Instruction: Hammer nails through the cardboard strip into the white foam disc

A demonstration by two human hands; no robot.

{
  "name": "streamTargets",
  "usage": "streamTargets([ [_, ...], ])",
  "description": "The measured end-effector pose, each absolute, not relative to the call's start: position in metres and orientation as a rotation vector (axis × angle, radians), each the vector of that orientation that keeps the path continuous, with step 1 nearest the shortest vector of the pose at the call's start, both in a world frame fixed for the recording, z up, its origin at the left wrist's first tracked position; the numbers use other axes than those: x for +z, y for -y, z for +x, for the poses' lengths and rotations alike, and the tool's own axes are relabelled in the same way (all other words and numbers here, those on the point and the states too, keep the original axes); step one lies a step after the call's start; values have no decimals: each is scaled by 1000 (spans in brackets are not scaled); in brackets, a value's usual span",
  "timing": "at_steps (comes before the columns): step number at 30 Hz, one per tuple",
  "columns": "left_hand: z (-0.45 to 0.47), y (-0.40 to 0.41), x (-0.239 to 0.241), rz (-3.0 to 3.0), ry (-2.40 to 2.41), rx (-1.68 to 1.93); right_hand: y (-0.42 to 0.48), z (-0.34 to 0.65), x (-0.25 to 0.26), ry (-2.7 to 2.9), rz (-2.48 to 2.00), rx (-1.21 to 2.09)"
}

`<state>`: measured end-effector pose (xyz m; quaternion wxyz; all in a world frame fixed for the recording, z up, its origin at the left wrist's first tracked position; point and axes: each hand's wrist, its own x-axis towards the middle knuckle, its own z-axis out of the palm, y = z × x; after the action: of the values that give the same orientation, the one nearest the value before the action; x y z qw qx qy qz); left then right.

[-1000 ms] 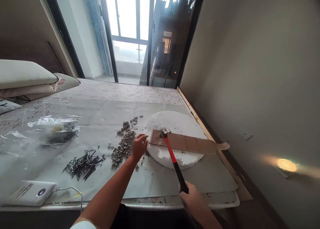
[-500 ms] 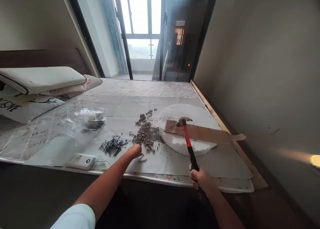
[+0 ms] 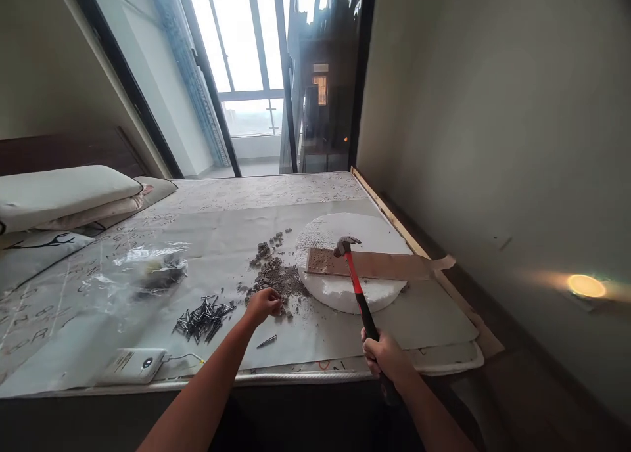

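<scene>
My right hand (image 3: 384, 357) is wrapped round the black lower handle of a red-and-black claw hammer (image 3: 362, 301). The steel head appears over the left part of a brown wooden board (image 3: 384, 265); whether it touches the wood I cannot tell. Small holes or marks dot the board's left end. It lies across a round white foam slab (image 3: 340, 225). Beside the slab, my left hand (image 3: 263, 305) is closed, its fingers pinched together at the near edge of grey-brown rubble (image 3: 283, 278); what they hold is hidden. A loose nail (image 3: 267, 341) lies just below this hand.
A pile of dark nails (image 3: 203, 319) is left of my left arm. Nearby are a white power bank (image 3: 133, 365) with a cable and a clear plastic bag (image 3: 158, 274). A grey sheet (image 3: 221, 228) covers the mattress. Pillows (image 3: 69, 189) lie left; a wall (image 3: 493, 143) stands right.
The view has shifted, so the scene sits further left. My left hand has turned, now showing its fingertips. Earlier a V of nails showed by it; now one nail lies alone. The hammer stays over the board.
</scene>
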<state>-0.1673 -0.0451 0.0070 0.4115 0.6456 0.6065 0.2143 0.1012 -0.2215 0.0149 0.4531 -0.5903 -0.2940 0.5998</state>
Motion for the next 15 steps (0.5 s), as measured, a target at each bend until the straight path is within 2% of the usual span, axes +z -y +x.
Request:
streamTargets([
  [4,-119,33,22,1593,-1315,820,219,106,19,699,-1436,1506],
  [9,-51,14,33,1875,-1305,1003,216,113,26,683,-1410,1503],
  [15,-11,-10,18,2184,-1366,958,215,123,29,672,-1384,1577],
])
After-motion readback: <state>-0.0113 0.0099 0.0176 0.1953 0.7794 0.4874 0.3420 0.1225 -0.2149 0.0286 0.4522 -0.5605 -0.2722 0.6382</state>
